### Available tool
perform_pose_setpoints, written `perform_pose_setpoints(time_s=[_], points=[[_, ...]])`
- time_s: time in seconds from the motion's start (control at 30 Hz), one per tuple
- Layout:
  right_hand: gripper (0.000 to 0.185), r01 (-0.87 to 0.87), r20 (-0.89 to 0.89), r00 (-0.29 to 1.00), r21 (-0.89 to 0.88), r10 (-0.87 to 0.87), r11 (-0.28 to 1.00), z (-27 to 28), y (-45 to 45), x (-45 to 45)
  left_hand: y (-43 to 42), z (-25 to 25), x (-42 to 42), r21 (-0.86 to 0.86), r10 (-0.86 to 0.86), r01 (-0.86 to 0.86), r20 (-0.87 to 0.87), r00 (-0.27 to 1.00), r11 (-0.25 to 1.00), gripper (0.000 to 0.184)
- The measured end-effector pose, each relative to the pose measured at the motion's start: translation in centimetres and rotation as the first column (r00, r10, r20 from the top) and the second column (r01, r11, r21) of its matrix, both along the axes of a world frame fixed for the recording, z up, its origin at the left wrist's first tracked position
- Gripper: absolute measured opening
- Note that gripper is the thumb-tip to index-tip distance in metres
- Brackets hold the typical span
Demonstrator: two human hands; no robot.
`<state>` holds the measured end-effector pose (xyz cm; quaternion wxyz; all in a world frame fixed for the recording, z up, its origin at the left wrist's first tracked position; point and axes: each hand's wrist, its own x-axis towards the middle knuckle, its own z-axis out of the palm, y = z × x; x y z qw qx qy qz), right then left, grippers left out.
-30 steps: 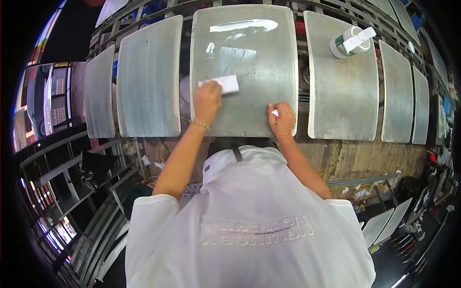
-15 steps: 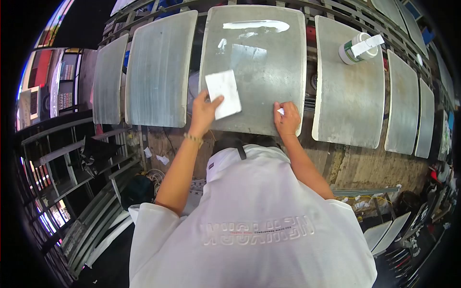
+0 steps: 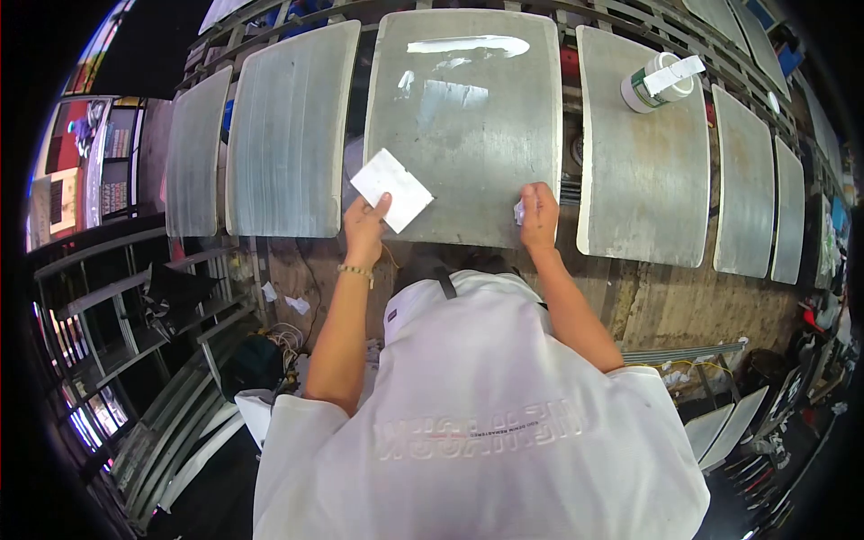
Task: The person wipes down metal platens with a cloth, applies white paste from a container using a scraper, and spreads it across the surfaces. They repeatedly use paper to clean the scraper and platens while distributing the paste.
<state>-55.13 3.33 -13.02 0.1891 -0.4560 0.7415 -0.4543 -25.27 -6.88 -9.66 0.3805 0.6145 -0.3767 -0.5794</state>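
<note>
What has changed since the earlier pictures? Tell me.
The left hand brought the white card back toward the body and turned it. Nothing was let go; the right hand still holds a small white piece. The white tub stayed on its panel.

The left hand (image 3: pixel 364 236) has turned the white card (image 3: pixel 393 190) diagonal.

Head view, facing forward and down, close above shirt (image 3: pixel 477 396)
</note>
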Motion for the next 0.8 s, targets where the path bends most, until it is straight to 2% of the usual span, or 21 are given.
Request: perform_pose_setpoints(time_s=[0.03,0.07,0.1,0.13,0.17,0.23,0.3,0.37,0.4,0.47,0.5,0.53,0.6,0.63,0.67,0.73,0.77,0.8], points=[[0.035,0.004,0.333,0.943,-0.034,0.008,0.999,1.1,0.1,0.1,0.0,2.2,-0.5,0.112,0.055,-0.035,-0.178,0.983,0.993,0.028],[0.042,0.017,0.627,0.778,-0.065,0.027,0.998,1.7,-0.1,0.2,0.1,3.5,-0.9,0.108,0.059,-0.039,-0.185,0.981,0.993,0.028],[0.053,0.016,0.817,0.552,-0.207,0.164,0.978,1.3,-0.9,1.6,0.3,4.5,-1.5,0.078,0.082,-0.063,-0.274,0.958,0.995,0.029],[0.050,-0.017,0.866,0.450,-0.235,0.218,0.972,3.6,-1.7,3.1,0.6,5.3,-2.0,0.053,0.102,-0.089,-0.360,0.927,0.995,0.030],[0.047,-0.045,0.904,0.338,-0.265,0.264,0.963,6.4,-2.3,4.5,1.1,6.1,-2.8,0.053,0.105,-0.092,-0.362,0.926,0.994,0.030],[0.042,-0.106,0.889,0.376,-0.241,0.263,0.965,8.0,-3.3,7.2,1.6,7.3,-4.4,-0.030,0.145,-0.166,-0.356,0.923,0.986,0.030],[0.038,-0.172,0.871,0.411,-0.214,0.268,0.961,8.6,-3.8,7.7,1.9,7.3,-4.8,-0.082,0.119,-0.158,-0.355,0.927,0.984,0.030],[0.024,-0.295,0.655,0.685,-0.151,0.319,0.944,8.9,-4.0,7.7,2.2,7.5,-4.7,-0.160,0.086,-0.151,-0.355,0.931,0.975,0.030],[0.024,-0.299,0.654,0.684,-0.155,0.324,0.942,9.1,-4.2,7.1,2.1,7.8,-4.3,-0.163,0.089,-0.156,-0.355,0.931,0.974,0.030],[0.016,-0.353,0.344,0.860,-0.132,0.377,0.926,9.3,-4.2,4.7,2.5,8.5,-2.9,-0.164,0.019,-0.071,-0.299,0.954,0.984,0.030],[0.015,-0.258,0.423,0.863,-0.101,0.276,0.961,8.4,-5.0,3.2,2.6,8.9,-2.1,-0.167,0.024,-0.077,-0.298,0.954,0.983,0.030],[0.015,-0.261,0.423,0.861,-0.107,0.282,0.959,9.3,-5.8,2.1,2.6,9.4,-1.3,-0.154,0.025,-0.070,-0.276,0.961,0.986,0.030],[0.016,-0.362,0.703,0.648,-0.055,0.294,0.930,10.9,-6.4,0.8,2.7,10.0,-0.8,-0.134,0.021,-0.056,-0.247,0.969,0.989,0.030],[0.018,-0.422,0.655,0.657,-0.093,0.375,0.902,11.2,-6.6,1.7,2.4,10.2,-1.1,-0.141,-0.012,-0.024,-0.251,0.968,0.990,0.030],[0.018,-0.418,0.650,0.661,-0.097,0.376,0.903,11.4,-7.0,3.3,2.2,10.3,-1.7,-0.150,-0.046,0.007,-0.260,0.965,0.989,0.030],[0.020,-0.449,0.472,0.725,-0.230,0.502,0.863,11.9,-7.4,6.2,2.4,10.3,-3.5,-0.198,-0.066,0.014,-0.257,0.964,0.980,0.030],[0.020,-0.449,0.469,0.726,-0.229,0.503,0.863,12.3,-7.6,6.0,2.5,10.4,-4.0,-0.240,-0.079,0.018,-0.247,0.966,0.971,0.030],[0.021,-0.465,0.433,0.760,-0.156,0.484,0.871,13.4,-8.0,5.8,2.6,10.8,-3.8,-0.241,-0.080,0.018,-0.248,0.966,0.970,0.030]])
